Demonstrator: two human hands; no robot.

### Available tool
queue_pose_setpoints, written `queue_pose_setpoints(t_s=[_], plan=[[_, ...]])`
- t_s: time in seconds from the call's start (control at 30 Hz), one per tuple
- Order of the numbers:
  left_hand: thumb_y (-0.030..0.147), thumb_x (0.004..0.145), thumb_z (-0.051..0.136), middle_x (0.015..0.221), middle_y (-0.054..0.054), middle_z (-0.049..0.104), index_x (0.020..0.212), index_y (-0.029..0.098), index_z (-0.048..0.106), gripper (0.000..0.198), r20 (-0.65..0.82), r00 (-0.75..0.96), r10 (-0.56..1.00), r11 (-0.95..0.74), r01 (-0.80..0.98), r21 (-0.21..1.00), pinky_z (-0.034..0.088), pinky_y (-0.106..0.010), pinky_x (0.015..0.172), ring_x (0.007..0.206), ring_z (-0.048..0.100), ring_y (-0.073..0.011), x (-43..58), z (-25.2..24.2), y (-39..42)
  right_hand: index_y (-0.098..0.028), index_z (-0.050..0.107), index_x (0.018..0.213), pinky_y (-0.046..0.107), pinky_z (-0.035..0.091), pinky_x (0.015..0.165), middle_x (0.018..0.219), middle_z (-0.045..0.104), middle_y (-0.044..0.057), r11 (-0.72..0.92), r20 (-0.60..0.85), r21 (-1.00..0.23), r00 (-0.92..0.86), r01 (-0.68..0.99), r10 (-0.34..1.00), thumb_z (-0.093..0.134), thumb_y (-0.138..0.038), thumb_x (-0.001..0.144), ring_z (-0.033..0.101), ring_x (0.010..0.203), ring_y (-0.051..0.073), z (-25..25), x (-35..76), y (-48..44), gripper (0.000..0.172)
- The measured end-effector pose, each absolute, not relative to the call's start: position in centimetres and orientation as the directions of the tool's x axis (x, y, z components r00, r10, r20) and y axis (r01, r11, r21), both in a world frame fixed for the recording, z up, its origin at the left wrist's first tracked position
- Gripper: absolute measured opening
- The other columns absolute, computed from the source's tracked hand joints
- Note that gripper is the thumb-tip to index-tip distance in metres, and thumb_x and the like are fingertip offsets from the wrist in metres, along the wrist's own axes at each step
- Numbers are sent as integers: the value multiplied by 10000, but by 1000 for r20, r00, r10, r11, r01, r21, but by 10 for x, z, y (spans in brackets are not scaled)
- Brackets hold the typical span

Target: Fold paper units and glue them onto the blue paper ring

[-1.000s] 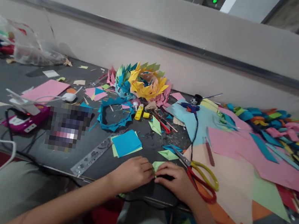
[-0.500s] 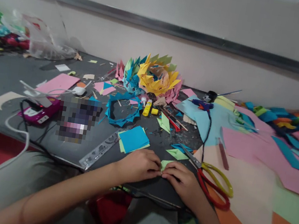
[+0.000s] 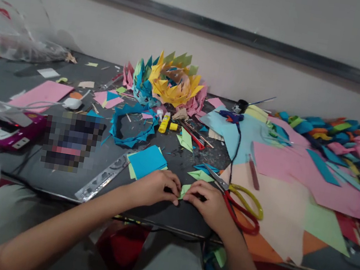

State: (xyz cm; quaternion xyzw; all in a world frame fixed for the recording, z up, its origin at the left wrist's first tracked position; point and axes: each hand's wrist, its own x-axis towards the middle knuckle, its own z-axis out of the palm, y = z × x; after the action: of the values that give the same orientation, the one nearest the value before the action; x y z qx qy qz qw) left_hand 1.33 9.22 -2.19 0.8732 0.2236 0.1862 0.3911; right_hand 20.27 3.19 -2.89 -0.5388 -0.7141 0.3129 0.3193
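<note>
A small folded piece of light green paper (image 3: 184, 191) lies at the table's front edge, pinched from both sides. The fingers of my left hand (image 3: 161, 188) press its left side, and those of my right hand (image 3: 205, 199) grip its right side. Just behind it are a folded green paper piece (image 3: 201, 175) and a blue folded one (image 3: 206, 167). Left of these, a stack of blue square paper (image 3: 148, 162) rests on green sheets. Scissors (image 3: 244, 205) with red and yellow handles lie beside my right hand.
A clear ruler (image 3: 103, 177) lies left of my hands. Farther back are a blue paper ring (image 3: 133, 126), yellow paper crown (image 3: 174, 85), glue stick (image 3: 164, 122) and blue glue gun (image 3: 231, 116). Pink sheets (image 3: 285, 164) spread to the right; a purple power strip (image 3: 16, 133) sits left.
The camera view has swung right, so everything sits farther left in the picture. Both hands remain on the green paper, their fingers slightly shifted, with more of the paper showing.
</note>
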Motion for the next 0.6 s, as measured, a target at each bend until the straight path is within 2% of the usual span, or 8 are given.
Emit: queue_pose_setpoints(t_s=[0.17,0.3,0.53,0.6], plan=[[214,719,660,822,-24,613,724,162,691,60,122,828,548,-555,250,793,433,-179,714,752,587,-93,15,-23,97,-189,629,678,217,420,564,803,522,10,188,87,-780,-194,598,977,592,-272,774,490,604,89,-29,203,34,132],[210,732,649,848,-28,583,741,166,689,61,123,839,531,-607,275,746,430,-185,726,780,576,-96,14,-23,96,-178,607,650,215,397,551,772,493,-4,168,58,-780,-198,602,979,609,-233,749,457,580,79,-29,202,37,113],[238,845,493,900,-53,642,772,160,672,208,244,880,407,-839,254,481,420,-268,777,849,571,-150,6,-20,82,-163,595,634,212,373,530,728,473,-15,119,-12,-809,-218,575,976,629,-193,714,456,578,80,-27,202,42,92],[245,854,467,880,-56,653,723,150,665,255,276,885,374,-861,221,459,431,-269,771,835,578,-149,4,-19,80,-164,600,637,212,372,531,721,474,-17,119,-8,-810,-214,575,977,636,-204,711,459,583,82,-26,203,42,91]])
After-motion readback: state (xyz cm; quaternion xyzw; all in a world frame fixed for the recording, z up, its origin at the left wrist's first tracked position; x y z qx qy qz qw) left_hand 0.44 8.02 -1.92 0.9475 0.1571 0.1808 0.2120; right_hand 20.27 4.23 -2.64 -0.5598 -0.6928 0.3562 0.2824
